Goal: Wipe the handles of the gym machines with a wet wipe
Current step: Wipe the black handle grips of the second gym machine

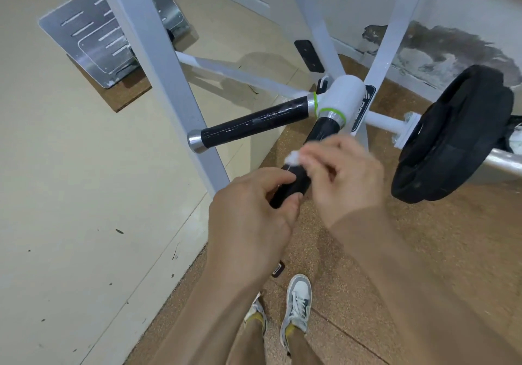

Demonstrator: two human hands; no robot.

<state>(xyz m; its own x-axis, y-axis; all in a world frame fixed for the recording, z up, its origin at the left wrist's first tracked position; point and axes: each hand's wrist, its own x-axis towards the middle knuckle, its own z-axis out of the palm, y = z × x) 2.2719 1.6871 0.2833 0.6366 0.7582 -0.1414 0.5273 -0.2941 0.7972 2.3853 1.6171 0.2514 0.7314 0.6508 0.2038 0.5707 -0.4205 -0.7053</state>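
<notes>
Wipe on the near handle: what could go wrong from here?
The wipe is a small wad pinched by the right hand; it may slip out or cover little of the near handle. The left hand grips that handle's end, so the part under it could go unwiped.

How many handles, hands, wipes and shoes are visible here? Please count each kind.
Handles: 2 (side handle, near handle)
Hands: 2 (left hand, right hand)
Wipes: 1 (wipe)
Shoes: 2 (left shoe, right shoe)
Total: 7
</notes>
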